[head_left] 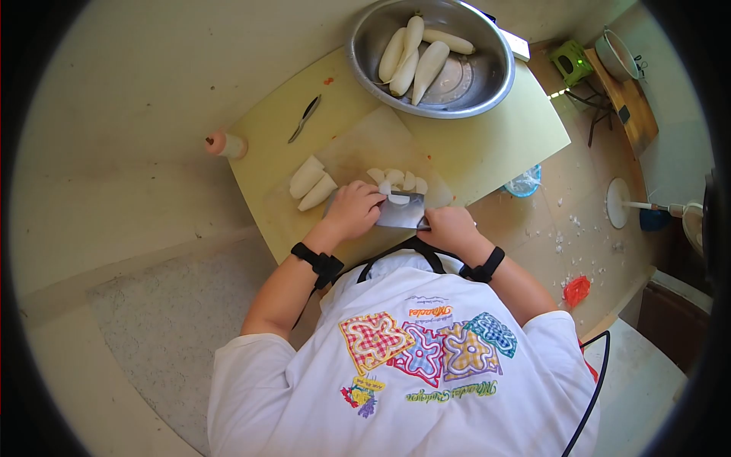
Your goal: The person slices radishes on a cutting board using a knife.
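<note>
My right hand point(449, 229) is wrapped round the handle of a cleaver point(400, 216), whose broad blade lies across the near part of the cutting board point(373, 137). A white radish slice point(398, 199) clings to the blade. My left hand point(355, 211) is closed, its fingertips pressing a piece of white radish point(384, 186) beside the blade; much of that piece is hidden. Just beyond the blade lie several cut radish chunks point(409, 181). Left of my left hand rest larger peeled radish pieces point(306, 177).
A steel basin point(487, 97) with several whole white radishes point(430, 72) stands at the table's far side. A peeler or knife point(304, 119) lies on the yellow table point(263, 152). At the left edge is a pink-topped bottle point(226, 145). A lined bin point(524, 181) stands on the floor at right.
</note>
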### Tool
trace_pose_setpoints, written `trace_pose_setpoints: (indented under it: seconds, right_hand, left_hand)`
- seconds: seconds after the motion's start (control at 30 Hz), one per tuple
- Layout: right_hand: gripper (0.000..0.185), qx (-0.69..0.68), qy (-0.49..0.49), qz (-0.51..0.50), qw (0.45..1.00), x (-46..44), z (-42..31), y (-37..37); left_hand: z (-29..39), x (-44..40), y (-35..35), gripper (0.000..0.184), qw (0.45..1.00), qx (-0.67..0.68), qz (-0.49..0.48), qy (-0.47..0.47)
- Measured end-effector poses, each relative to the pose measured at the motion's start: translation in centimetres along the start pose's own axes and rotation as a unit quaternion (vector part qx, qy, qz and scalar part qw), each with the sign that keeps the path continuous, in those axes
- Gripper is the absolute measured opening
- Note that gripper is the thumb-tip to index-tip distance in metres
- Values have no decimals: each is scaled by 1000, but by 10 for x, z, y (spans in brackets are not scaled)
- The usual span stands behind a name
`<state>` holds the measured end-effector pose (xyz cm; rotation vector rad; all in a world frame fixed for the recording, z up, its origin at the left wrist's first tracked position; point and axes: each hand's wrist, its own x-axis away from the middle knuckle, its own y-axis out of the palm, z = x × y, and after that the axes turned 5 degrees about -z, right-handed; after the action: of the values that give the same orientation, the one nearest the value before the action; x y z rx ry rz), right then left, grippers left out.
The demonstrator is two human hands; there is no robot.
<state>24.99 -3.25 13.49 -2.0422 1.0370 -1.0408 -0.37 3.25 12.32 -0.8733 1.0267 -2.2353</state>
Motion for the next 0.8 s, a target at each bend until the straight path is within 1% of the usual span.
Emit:
trace_pose_setpoints:
  seconds: [0.1, 0.17, 0.3, 0.37, 0.4, 0.47, 0.5, 0.57, 0.6, 0.67, 0.7, 0.77, 0.8]
  right_hand:
    - [27, 20, -1, -9, 1000, 0, 1, -3]
    - [27, 19, -3, 5, 1000, 2, 1, -2]
    - [28, 27, -12, 11, 1000, 2, 5, -2]
    - [28, 24, -16, 14, 999, 3, 5, -2]
    - [28, 24, -16, 14, 1000, 3, 4, -1]
    - [28, 25, -13, 9, 1000, 3, 4, -2]
    - [28, 25, -14, 9, 1000, 3, 4, -1]
    - [29, 37, -25, 15, 999, 2, 6, 2]
    - [29, 37, -25, 15, 999, 2, 6, 2]
    - [29, 37, -35, 21, 998, 3, 5, 3]
    - [29, 38, -36, 20, 998, 4, 5, 2]
    - [29, 40, -26, -7, 999, 4, 5, 0]
    - [29, 40, -28, -9, 999, 5, 4, 0]
  left_hand:
    - [-5, 2, 9, 46, 1000, -20, -11, -12]
    - [-3, 1, 14, 44, 994, -87, 23, -57]
    - [5, -9, 8, 46, 992, -85, 62, -76]
    - [17, -6, -7, 48, 998, -36, 53, 25]
    - [18, -3, -4, 48, 998, -36, 52, 26]
    - [20, 2, 3, 48, 988, -113, 12, 106]
    - [19, 0, 7, 48, 988, -113, 13, 106]
    - [16, -3, 14, 45, 992, -123, 21, 32]
    - [13, -5, 16, 45, 992, -122, 22, 32]
    - [7, -13, 13, 44, 991, -119, -16, -56]
    - [5, -14, 11, 44, 991, -118, -15, -57]
    - [1, -13, 3, 45, 991, -72, 37, -106]
    - [-3, -11, -3, 45, 991, -72, 37, -108]
